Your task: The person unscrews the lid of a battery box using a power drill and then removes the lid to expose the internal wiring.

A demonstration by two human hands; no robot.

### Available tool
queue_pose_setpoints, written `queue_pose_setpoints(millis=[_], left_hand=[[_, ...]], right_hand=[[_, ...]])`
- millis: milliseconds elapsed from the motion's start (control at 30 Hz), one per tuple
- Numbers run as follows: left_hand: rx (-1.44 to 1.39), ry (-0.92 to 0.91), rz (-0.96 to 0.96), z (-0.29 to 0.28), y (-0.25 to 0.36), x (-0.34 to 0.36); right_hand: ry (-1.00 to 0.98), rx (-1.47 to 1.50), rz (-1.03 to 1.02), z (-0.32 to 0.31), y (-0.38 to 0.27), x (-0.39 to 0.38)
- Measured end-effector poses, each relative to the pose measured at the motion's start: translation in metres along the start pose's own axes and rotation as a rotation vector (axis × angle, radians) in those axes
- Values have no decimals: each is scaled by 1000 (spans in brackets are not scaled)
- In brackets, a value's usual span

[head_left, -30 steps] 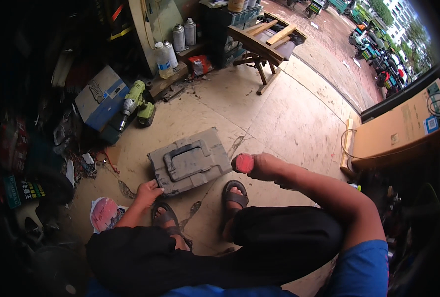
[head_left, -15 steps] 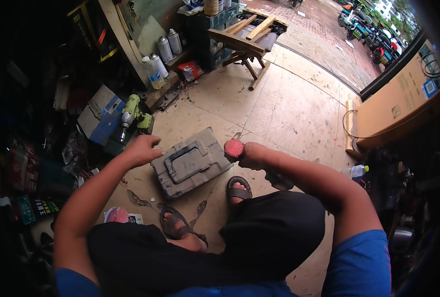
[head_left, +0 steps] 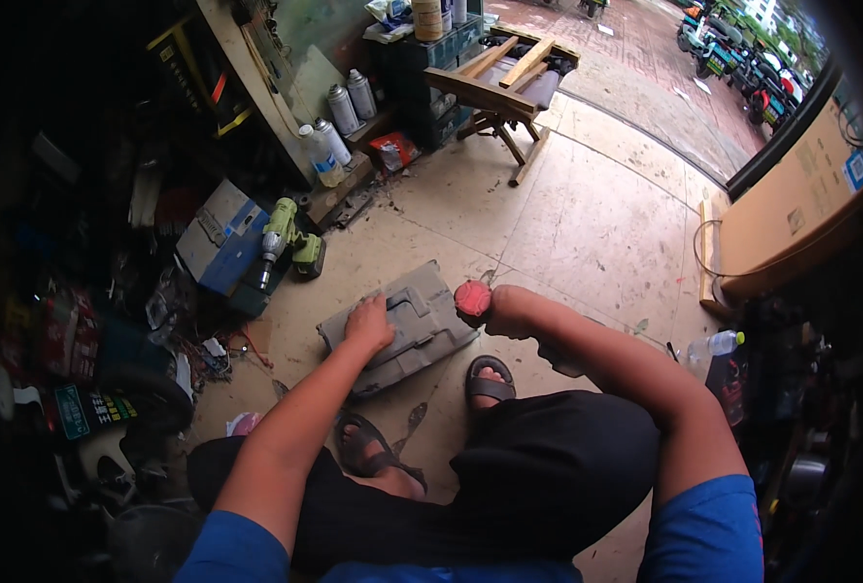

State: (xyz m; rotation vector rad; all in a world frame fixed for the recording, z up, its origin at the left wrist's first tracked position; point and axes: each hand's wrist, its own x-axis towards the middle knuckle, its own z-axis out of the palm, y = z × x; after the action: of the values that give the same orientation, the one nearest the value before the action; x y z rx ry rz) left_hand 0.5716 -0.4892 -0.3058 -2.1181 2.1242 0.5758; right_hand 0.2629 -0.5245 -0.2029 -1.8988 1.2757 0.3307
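Lime-green cordless power tool (head_left: pixel 280 231) sat up-left of the dusty grey rectangular plastic case (head_left: pixel 433 316). Case lay flat on the pale floor (head_left: pixel 587 214), black handle (head_left: pixel 404 300) up, presumably for easy reach. Left hand (head_left: pixel 370 324) was palm-down on the case by the handle, arm reaching forward; couldn't tell whether its grip circled it. Just right of the case, right hand (head_left: pixel 509 306), elbow bent out, grip wrapped round a dark tool with a round red end (head_left: pixel 472 298), likely leaving the case top free.
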Motion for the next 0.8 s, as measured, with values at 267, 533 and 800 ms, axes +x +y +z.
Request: queue_pose_setpoints(millis=[267, 533, 800], left_hand=[[87, 47, -11, -22, 17, 0], [-129, -27, 96, 5, 34, -6], [-160, -103, -120, -3, 47, 2]], right_hand=[[39, -107, -78, 0, 0, -3], [10, 90, 75, -12, -12, -26], [153, -13, -61, 14, 15, -15]])
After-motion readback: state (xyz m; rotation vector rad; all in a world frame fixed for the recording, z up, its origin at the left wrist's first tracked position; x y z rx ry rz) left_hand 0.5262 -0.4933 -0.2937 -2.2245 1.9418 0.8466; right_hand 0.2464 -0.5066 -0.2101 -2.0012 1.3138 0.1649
